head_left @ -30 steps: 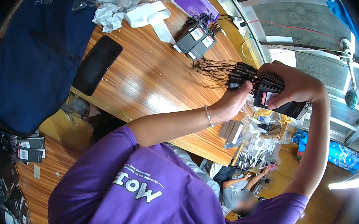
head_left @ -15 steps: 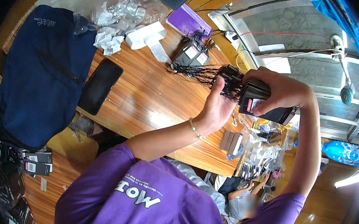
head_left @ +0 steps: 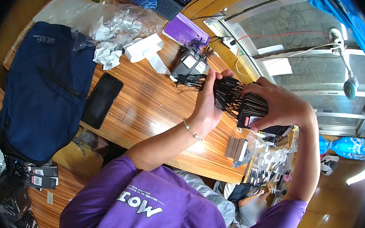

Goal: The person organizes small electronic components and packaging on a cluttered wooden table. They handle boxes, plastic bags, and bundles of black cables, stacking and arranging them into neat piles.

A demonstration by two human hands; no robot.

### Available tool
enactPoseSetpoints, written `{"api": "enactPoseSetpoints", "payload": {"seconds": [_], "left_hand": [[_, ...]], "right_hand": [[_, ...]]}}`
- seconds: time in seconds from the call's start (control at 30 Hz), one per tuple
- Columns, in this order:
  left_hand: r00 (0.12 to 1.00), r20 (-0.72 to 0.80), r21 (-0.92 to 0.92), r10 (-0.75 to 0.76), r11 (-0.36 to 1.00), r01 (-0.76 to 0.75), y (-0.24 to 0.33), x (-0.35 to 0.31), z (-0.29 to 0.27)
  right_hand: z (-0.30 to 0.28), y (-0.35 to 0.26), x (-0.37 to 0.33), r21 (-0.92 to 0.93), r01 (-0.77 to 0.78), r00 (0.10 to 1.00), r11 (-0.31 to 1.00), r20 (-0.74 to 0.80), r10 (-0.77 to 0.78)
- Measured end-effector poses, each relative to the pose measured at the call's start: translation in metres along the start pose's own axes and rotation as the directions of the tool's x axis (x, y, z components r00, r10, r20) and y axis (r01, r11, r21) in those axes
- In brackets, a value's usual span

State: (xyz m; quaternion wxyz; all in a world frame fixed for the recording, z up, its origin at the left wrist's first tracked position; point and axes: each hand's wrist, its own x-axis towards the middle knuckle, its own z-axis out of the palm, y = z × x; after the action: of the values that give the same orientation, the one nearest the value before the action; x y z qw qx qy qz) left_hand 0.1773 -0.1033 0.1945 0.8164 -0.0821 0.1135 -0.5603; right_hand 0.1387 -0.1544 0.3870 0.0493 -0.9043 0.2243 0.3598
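Note:
A thick stack of black hang tags (head_left: 253, 107) is gripped in my right hand (head_left: 282, 105), thumb on the front tag and fingers over the top. Black strings run left from the tags to my left hand (head_left: 207, 110). That hand is closed around the bunched strings and their small black fasteners (head_left: 224, 96), thumb pointing up; its fingers are partly hidden behind the bunch. Loose string ends trail past the thumb toward another stack of black tags (head_left: 190, 64) with white labels on the wooden table (head_left: 148, 106).
A black phone (head_left: 102, 100) and a navy bag (head_left: 46, 92) lie at the left. Behind are clear plastic wrap (head_left: 112, 19), crumpled paper (head_left: 107, 55) and a purple box (head_left: 186, 28). Brown blocks (head_left: 236, 148) sit near the table's right edge. Another person (head_left: 252, 208) is beyond, lower right.
My left hand has closed around the strings and shifted a little left, where its palm was more open before. The tag stack now shows more of its fanned edges.

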Motion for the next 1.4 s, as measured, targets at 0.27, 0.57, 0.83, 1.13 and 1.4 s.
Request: {"api": "enactPoseSetpoints", "payload": {"seconds": [0.27, 0.57, 0.83, 1.13, 1.4], "left_hand": [[0.969, 0.136, 0.217, 0.207, 0.948, -0.233, 0.011, 0.004, 0.023], [0.938, 0.224, 0.778, -0.266, 0.628, -0.008, 0.007, 0.005, 0.034], [0.845, -0.050, 0.973, -0.532, 0.165, 0.162, 0.019, 0.010, 0.034], [0.951, 0.002, 0.998, -0.310, 0.053, 0.015, 0.031, -0.012, 0.020], [0.987, 0.000, 0.994, -0.163, -0.111, -0.018, 0.038, -0.032, 0.011]], "right_hand": [[0.041, 0.012, -0.029, 0.157, 0.124, 0.933, 0.980, -0.355, -0.061], [0.207, 0.010, 0.003, 0.590, 0.494, 0.622, 0.639, -0.753, 0.214], [0.279, -0.025, 0.076, 0.552, 0.652, 0.363, 0.521, -0.830, 0.424], [0.293, -0.057, 0.122, 0.368, 0.794, 0.158, 0.484, -0.894, 0.419], [0.304, -0.054, 0.130, 0.452, 0.800, 0.378, 0.394, -0.890, 0.255]]}}
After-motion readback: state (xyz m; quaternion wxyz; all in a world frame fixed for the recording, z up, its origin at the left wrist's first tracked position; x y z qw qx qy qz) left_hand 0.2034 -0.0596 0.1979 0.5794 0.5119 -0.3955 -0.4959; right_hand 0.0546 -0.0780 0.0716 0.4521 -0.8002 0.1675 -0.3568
